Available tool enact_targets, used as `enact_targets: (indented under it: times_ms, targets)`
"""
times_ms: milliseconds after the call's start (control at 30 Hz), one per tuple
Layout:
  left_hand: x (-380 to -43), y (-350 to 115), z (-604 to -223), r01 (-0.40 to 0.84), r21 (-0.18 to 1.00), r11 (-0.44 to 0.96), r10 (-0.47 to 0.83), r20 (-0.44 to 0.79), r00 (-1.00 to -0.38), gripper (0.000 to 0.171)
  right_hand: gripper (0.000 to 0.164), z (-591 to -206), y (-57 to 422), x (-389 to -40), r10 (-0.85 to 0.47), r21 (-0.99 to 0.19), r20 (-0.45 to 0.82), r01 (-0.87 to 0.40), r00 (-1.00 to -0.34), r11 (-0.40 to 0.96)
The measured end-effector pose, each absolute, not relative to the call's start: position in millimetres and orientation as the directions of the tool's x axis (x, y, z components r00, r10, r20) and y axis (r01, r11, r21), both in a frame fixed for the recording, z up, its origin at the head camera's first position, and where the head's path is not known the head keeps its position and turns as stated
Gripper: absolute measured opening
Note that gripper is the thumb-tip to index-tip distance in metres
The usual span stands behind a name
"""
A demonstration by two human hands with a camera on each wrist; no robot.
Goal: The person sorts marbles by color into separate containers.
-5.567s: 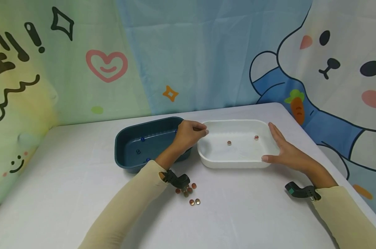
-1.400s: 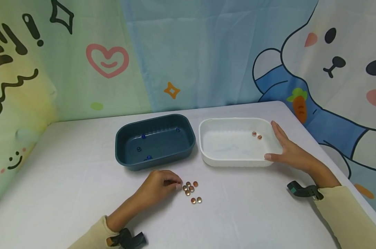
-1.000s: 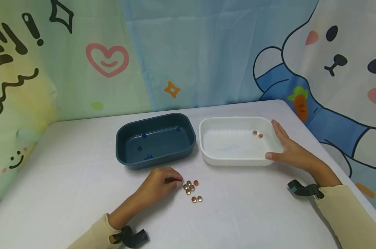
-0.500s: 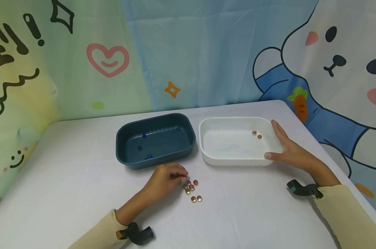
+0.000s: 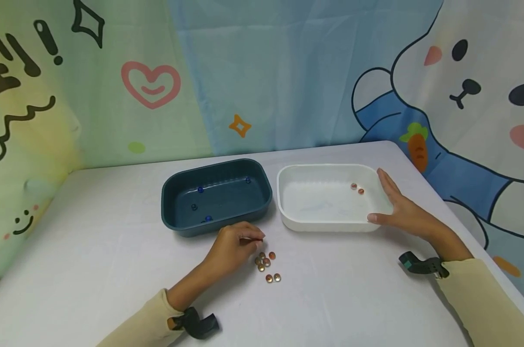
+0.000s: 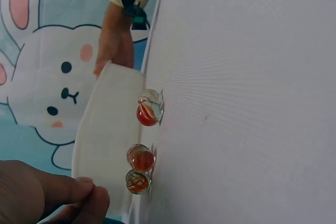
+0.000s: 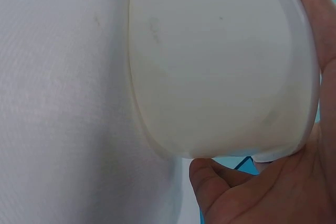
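We list, by size: a printed curtain [image 5: 288, 77] beyond both hands, then a white-covered table [image 5: 353, 289] beneath them. One dark teal tray [image 5: 220, 224], just past the left hand [image 5: 231, 248]; inside, we count at least four dark and blue marbles [image 5: 200, 190]. One white tray [image 5: 327, 226], its end gripped by the right hand [image 5: 402, 208], thumb against the near wall; two reddish marbles [image 5: 360, 191] lie inside, near those fingers. Two black wrist devices [image 5: 197, 324], one behind each hand. Seven orange and clear marbles [image 5: 267, 262] on the cloth, just beside the left fingertips. One single marble [image 5: 261, 240], mostly hidden from us, pinched between left thumb and fingers.
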State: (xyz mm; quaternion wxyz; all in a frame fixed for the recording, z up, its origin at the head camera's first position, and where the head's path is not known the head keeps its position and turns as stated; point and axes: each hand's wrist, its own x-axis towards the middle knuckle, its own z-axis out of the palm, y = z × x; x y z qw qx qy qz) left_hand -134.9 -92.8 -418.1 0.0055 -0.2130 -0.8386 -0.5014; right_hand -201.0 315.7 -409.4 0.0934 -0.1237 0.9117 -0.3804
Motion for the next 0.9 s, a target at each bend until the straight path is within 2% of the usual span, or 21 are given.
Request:
enact_targets:
  times_ms: [500,733,900]
  targets:
    - [-141.5,-78.6,-404.8,0.308,0.908,0.285,0.386,0.185,-0.904,0.016,0.117,-408.5,316.3,-201.6,-0.29,-0.695,-0.062,-0.167,-0.955,0.7]
    - [-153.2,-68.2,-385.3,0.38,0.881,0.283,0.36,0.27,-0.893,0.015,0.116,-409.5,315.8,-200.6,-0.298,-0.711,-0.065,-0.166,-0.952,0.683]
    - [-164.0,-61.1,-376.1,0.379,0.884,0.272,0.333,0.283,-0.9,0.014,0.116,-410.5,315.9,-201.2,-0.301,-0.708,-0.061,-0.172,-0.952,0.685]
